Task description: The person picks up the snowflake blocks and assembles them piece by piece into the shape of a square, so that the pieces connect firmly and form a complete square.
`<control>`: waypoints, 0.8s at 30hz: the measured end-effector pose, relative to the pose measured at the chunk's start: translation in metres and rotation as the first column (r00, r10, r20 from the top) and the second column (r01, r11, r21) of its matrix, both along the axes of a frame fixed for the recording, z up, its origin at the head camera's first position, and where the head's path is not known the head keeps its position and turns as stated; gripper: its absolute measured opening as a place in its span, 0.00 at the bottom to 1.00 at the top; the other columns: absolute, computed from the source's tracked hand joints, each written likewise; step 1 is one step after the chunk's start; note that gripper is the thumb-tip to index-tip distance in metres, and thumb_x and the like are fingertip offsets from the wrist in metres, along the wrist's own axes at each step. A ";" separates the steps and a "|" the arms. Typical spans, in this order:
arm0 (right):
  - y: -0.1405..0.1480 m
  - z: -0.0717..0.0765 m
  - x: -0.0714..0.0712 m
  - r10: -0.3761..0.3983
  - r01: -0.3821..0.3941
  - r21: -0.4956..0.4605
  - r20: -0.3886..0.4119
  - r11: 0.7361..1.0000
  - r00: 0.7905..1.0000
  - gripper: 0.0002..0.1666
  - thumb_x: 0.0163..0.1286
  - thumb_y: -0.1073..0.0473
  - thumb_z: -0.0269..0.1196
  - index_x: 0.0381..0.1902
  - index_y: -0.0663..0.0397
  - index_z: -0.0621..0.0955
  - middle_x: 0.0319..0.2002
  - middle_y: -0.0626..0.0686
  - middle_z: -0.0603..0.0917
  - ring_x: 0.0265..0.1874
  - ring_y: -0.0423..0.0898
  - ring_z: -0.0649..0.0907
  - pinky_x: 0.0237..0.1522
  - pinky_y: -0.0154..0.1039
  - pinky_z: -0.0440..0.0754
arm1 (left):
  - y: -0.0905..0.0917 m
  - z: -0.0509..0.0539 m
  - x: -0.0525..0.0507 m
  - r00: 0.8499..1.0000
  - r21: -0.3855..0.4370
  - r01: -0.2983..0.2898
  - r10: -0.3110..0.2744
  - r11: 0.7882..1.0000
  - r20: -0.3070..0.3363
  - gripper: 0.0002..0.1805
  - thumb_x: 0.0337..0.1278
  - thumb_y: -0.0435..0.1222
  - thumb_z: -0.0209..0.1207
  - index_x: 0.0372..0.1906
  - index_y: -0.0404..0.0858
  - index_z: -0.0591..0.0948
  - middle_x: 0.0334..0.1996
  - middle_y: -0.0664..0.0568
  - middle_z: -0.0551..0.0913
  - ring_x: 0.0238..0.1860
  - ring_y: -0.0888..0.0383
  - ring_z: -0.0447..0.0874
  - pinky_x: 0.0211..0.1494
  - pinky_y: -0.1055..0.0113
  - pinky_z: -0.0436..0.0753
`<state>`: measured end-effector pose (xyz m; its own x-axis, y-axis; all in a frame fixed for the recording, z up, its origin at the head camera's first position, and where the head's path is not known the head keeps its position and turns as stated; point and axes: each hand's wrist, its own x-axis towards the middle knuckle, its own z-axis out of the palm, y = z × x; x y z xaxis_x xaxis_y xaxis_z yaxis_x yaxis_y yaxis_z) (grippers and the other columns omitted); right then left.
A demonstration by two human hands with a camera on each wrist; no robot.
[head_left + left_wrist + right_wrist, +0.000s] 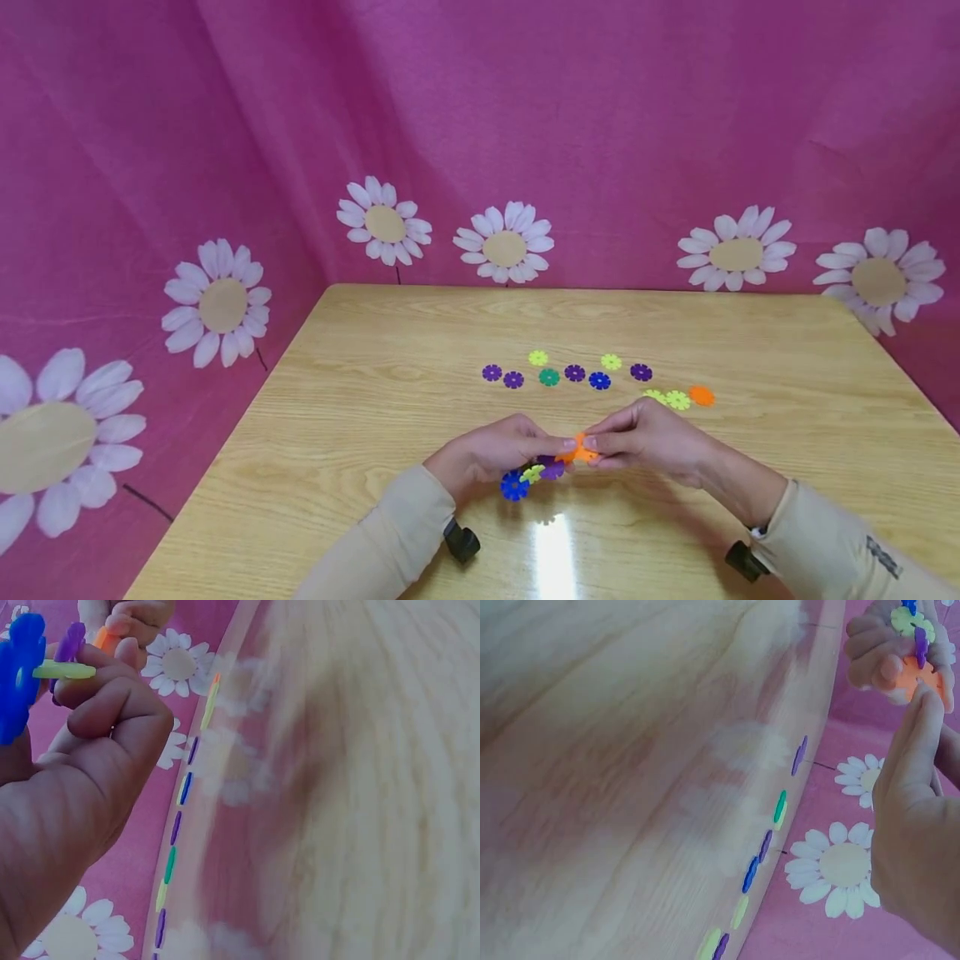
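Both hands meet above the table around a short chain of interlocking notched plastic discs. The chain runs from a blue disc [514, 486] through a yellow disc [532, 474] and a purple disc [553, 470] to an orange disc [581, 452]. My left hand [495, 451] holds the chain, its thumb at the orange disc's left edge. From the other side, my right hand [660, 440] pinches that orange disc [915, 679] between thumb and fingers. In the left wrist view, the blue disc [21, 675] hangs free nearest the camera, and fingers partly hide the purple one.
Beyond the hands, several loose discs lie flat on the wooden table [337, 400], among them a green disc [549, 377], a dark blue disc [599, 381] and an orange one [702, 396] at the right end. A pink curtain [600, 125] with white flowers stands behind the table.
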<state>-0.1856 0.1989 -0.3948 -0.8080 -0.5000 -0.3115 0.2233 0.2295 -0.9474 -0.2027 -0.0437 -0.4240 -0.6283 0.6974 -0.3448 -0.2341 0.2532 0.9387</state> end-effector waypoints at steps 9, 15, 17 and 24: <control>0.009 -0.002 -0.004 0.027 -0.027 -0.020 0.031 0.999 0.999 0.23 0.71 0.60 0.64 0.56 0.74 0.79 0.46 0.58 0.88 0.40 0.44 0.89 0.46 0.36 0.86 | 0.008 -0.006 0.000 1.000 -0.009 -0.017 0.017 1.000 0.025 0.29 0.70 0.52 0.55 0.42 0.26 0.86 0.29 0.55 0.84 0.29 0.62 0.71 0.32 0.73 0.70; 0.009 -0.004 -0.004 0.029 -0.028 -0.028 0.022 0.999 0.999 0.24 0.70 0.58 0.65 0.57 0.72 0.79 0.50 0.60 0.87 0.42 0.45 0.89 0.48 0.37 0.86 | 0.013 -0.008 0.002 0.999 -0.027 -0.011 0.010 1.000 -0.039 0.37 0.71 0.63 0.44 0.42 0.33 0.86 0.29 0.56 0.83 0.31 0.62 0.74 0.37 0.71 0.71; 0.008 -0.004 -0.004 0.031 -0.031 -0.029 0.018 0.999 0.999 0.25 0.70 0.58 0.66 0.57 0.71 0.79 0.51 0.61 0.86 0.43 0.46 0.89 0.49 0.38 0.86 | 0.015 -0.008 0.003 0.997 -0.014 -0.020 0.019 1.000 -0.077 0.35 0.73 0.61 0.44 0.41 0.34 0.86 0.27 0.56 0.82 0.30 0.62 0.75 0.36 0.72 0.72; 0.004 -0.006 -0.003 0.040 -0.040 -0.052 0.008 0.998 0.999 0.26 0.70 0.59 0.65 0.58 0.74 0.78 0.52 0.63 0.86 0.44 0.45 0.89 0.49 0.38 0.86 | 0.018 -0.008 0.006 0.983 -0.019 -0.060 0.055 0.998 -0.174 0.27 0.77 0.51 0.46 0.41 0.34 0.86 0.22 0.56 0.77 0.25 0.62 0.71 0.33 0.72 0.71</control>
<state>-0.1881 0.2027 -0.4009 -0.7844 -0.5477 -0.2911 0.2231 0.1888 -0.9563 -0.1963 -0.0256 -0.4322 -0.7189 0.6513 -0.2431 -0.0832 0.2666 0.9602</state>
